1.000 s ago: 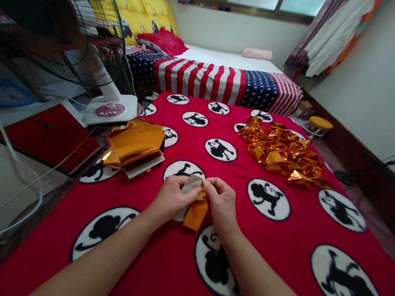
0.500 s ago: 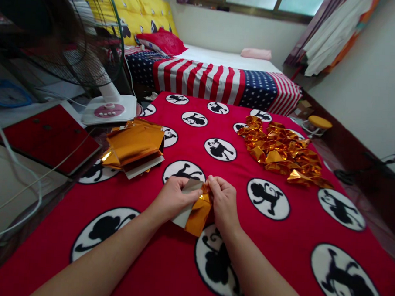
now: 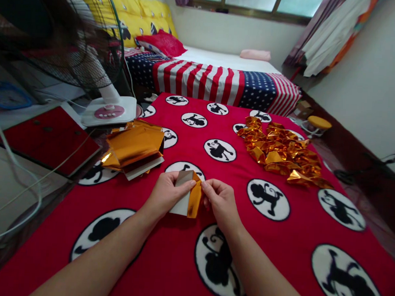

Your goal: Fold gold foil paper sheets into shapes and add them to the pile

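A striped and starred cover [image 3: 200, 80] hangs over a bed at the back of the room, and a red cloth with monkey prints [image 3: 166, 260] spreads out in front. Taking the part-folded sheet [image 3: 181, 205] as the landmark, it sits just above the near part of that cloth, between the two hands. To its left and farther off lies a loose stack of gold sheets [image 3: 135, 143]; to its right and farther off, a heap of folded gold pieces [image 3: 278, 156].

The left hand [image 3: 162, 193] pinches the sheet's pale part, thumb on top; the right hand [image 3: 222, 199] pinches the upper right edge of its gold strip, thumb and index finger close together.

The foil looks thin and easily wrinkled, so light, even pressure should serve best — the left thumb flat beside the fold, the right fingers drawing the edge straight before pressing the crease.
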Demonstrator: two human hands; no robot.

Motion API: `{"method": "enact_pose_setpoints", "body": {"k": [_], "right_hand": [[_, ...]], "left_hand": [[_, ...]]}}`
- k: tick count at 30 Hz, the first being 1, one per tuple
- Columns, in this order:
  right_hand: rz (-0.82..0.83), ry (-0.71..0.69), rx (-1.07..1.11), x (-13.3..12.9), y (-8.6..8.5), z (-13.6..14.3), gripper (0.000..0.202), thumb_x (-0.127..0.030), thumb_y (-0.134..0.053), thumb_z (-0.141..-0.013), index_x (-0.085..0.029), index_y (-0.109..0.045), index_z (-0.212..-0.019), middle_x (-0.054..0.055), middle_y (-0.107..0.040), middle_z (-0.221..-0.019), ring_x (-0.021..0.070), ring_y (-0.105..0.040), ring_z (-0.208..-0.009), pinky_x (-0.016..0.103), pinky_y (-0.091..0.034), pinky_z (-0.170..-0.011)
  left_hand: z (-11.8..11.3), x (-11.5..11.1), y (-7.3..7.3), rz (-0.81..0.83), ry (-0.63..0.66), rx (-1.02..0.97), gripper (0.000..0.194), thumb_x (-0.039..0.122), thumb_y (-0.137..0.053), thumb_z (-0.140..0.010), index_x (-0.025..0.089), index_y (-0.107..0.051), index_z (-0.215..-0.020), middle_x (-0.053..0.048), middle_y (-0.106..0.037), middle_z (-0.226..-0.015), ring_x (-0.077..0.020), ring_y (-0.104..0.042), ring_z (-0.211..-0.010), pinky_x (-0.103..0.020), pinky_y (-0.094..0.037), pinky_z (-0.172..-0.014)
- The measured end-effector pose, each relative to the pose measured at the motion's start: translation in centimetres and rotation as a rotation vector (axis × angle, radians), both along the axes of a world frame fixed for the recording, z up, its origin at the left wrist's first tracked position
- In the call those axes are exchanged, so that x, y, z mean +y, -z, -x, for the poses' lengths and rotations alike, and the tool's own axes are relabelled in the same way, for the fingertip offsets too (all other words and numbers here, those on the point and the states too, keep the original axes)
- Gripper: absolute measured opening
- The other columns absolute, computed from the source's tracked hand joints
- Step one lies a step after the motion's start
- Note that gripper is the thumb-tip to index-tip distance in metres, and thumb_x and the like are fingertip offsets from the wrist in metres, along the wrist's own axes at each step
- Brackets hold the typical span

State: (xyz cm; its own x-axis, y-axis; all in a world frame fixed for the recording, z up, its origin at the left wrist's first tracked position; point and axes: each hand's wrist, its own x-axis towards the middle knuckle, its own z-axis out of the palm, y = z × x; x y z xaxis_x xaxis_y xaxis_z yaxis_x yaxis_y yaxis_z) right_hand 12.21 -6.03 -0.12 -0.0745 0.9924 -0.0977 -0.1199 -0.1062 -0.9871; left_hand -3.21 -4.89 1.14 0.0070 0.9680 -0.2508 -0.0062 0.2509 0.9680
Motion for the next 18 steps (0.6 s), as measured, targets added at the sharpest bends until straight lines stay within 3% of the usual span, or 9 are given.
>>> {"method": "enact_pose_setpoints", "body": {"k": [8, 14, 18], "right_hand": [[0.023, -0.013, -0.002, 0.02, -0.31, 0.44, 0.035, -0.047, -0.07, -0.073, -0.018, -0.055, -0.062, -0.006, -0.048, -0.049, 0.006, -0.038, -0.041, 0.019, -0.027, -0.04], [0.007, -0.029, -0.045, 0.07, -0.12, 0.49, 0.04, -0.05, -0.066, -0.076, -0.018, -0.052, -0.058, -0.005, -0.048, -0.046, 0.0063, -0.038, -0.04, 0.019, -0.025, -0.041], [0.048, -0.041, -0.062, 0.22, -0.03, 0.31, 0.041, -0.054, -0.063, -0.079, -0.019, -0.054, -0.06, -0.004, -0.051, -0.044, 0.0074, -0.04, -0.038, 0.02, -0.025, -0.04]], "left_hand": [[0.16, -0.02, -0.18, -0.082, 0.063, -0.041, 0.041, 0.034, -0.082, -0.06, 0.011, -0.067, -0.091, -0.004, -0.071, -0.077, -0.0149, -0.064, -0.063, -0.023, -0.05, -0.058], [0.28, 0.08, 0.2, -0.114, 0.101, -0.06, 0.063, 0.032, -0.081, -0.065, 0.018, -0.05, -0.118, -0.004, -0.073, -0.083, -0.0178, -0.069, -0.067, -0.023, -0.052, -0.058], [0.37, 0.14, 0.25, -0.113, 0.043, -0.064, 0.071, 0.032, -0.081, -0.064, 0.018, -0.045, -0.125, -0.004, -0.073, -0.083, -0.018, -0.07, -0.066, -0.023, -0.052, -0.057]]}}
